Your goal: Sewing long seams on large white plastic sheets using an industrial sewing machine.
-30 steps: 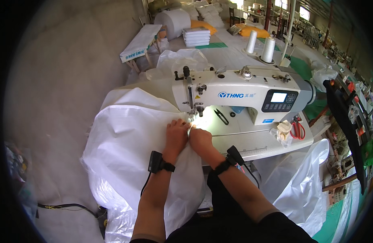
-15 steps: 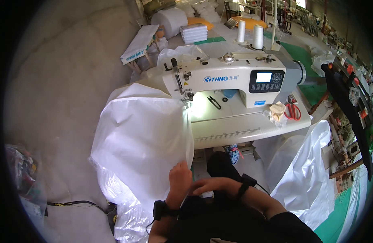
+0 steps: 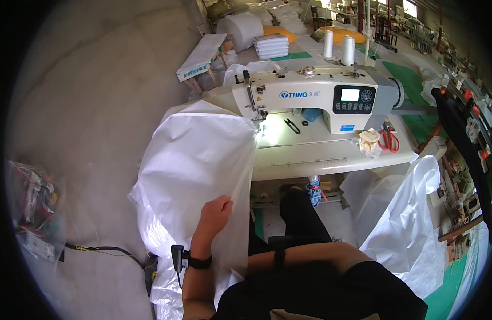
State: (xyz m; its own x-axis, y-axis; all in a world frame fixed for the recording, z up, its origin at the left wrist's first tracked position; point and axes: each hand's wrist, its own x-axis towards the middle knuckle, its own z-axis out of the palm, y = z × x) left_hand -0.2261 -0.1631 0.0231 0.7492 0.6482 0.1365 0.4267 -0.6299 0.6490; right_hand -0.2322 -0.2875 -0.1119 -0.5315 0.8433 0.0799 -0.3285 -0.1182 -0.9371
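Observation:
My left hand (image 3: 216, 211) is closed on the white plastic sheet (image 3: 198, 144), fingers curled against its surface near the right-hand edge. This large, translucent sheet hangs over the left end of the sewing machine table, its top corner beneath the lit needle area of the white sewing machine (image 3: 304, 93). My right forearm (image 3: 310, 255) reaches leftward across my lap. Behind the lower part of the sheet, the right hand is hidden, so its fingers cannot be made out.
Black thread snips (image 3: 292, 126) and red-handled scissors (image 3: 388, 141) lie on the machine table (image 3: 310, 160). Two white thread cones (image 3: 348, 50) stand behind the machine. More white sheeting (image 3: 401, 229) hangs at the right. A black cable (image 3: 104, 248) crosses the floor at left.
My left hand has moved left and up along the sheet, away from the right hand. My right hand has gone left behind the sheet. The view has shifted slightly.

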